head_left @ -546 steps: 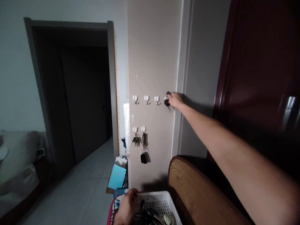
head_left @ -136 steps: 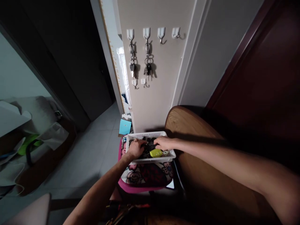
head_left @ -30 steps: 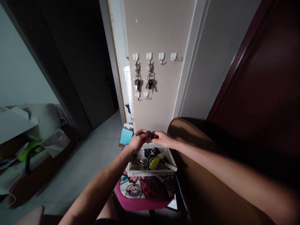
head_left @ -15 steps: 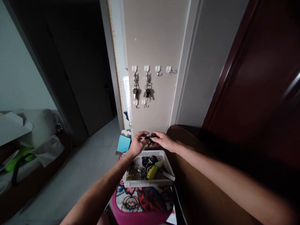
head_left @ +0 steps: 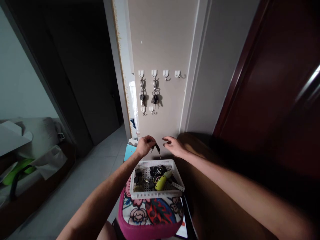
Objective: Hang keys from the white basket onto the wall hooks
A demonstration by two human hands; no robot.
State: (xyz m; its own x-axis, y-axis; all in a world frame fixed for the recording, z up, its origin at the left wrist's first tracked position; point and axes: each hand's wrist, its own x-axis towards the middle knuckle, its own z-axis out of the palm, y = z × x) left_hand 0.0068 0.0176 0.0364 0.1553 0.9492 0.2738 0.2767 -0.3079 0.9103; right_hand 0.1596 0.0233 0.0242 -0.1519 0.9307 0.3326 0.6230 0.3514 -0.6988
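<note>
Fingers of our left hand [head_left: 144, 145] are pinched shut on the top end of a small dark slim key [head_left: 157, 149], just below the middle of the frame. Our right hand [head_left: 175, 147] hangs just beside it, loosely open with the fingers [head_left: 167, 138] spread, holding nothing and clear of the key. The key looks near-black and narrow. Its long axis runs steeply downward, the free lower end leaning a little toward the right of the frame, above the back rim of a white perforated plastic basket [head_left: 155, 195]. The basket sits on a pink-edged flowered cushion [head_left: 150, 213] and holds a dark tangle of keys with one yellow-green piece among them. The dim light hides the key's detail, and our fingers cover its top. Higher up, two key bunches [head_left: 154, 98] hang from white wall hooks [head_left: 166, 73].
</note>
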